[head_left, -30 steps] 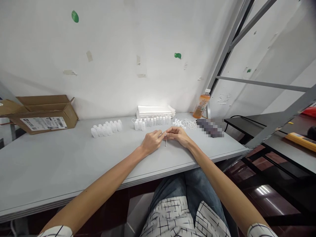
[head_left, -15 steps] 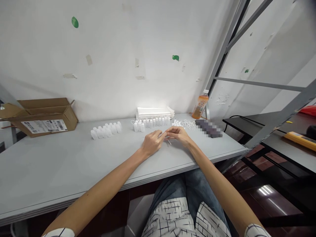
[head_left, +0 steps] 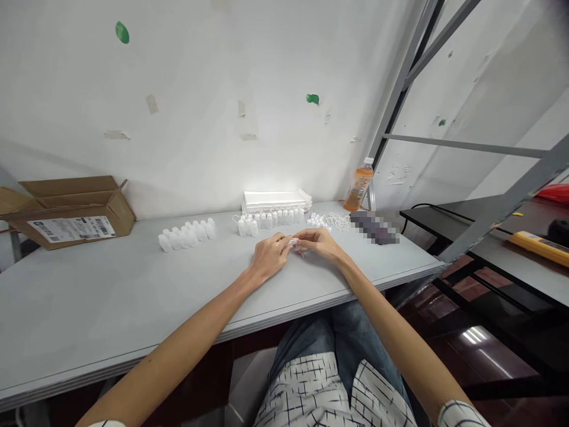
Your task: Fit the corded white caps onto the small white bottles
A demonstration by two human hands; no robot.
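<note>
My left hand point(head_left: 269, 258) and my right hand point(head_left: 323, 244) meet above the front middle of the table, fingertips pinched close together. Between them is a small white piece point(head_left: 292, 241), mostly covered by the fingers, so its kind does not show. A short white cord end hangs below the right fingers. Just beyond the hands stand several small white bottles point(head_left: 267, 221) with caps, in a row. Small white pointed caps point(head_left: 316, 221) and a heap of white cords point(head_left: 340, 222) lie beyond the right hand.
Translucent white bottles point(head_left: 186, 236) stand in rows to the left, near an open cardboard box point(head_left: 75, 222). A white stack point(head_left: 275, 199) rests against the wall. An orange drink bottle point(head_left: 359, 187) and a blurred dark object point(head_left: 376, 228) are at the right, beside a metal frame point(head_left: 464, 147).
The white piece between my fingertips shows more now, and the hanging cord end shows less. My hands stay together in nearly the same place; the view has shifted slightly.
</note>
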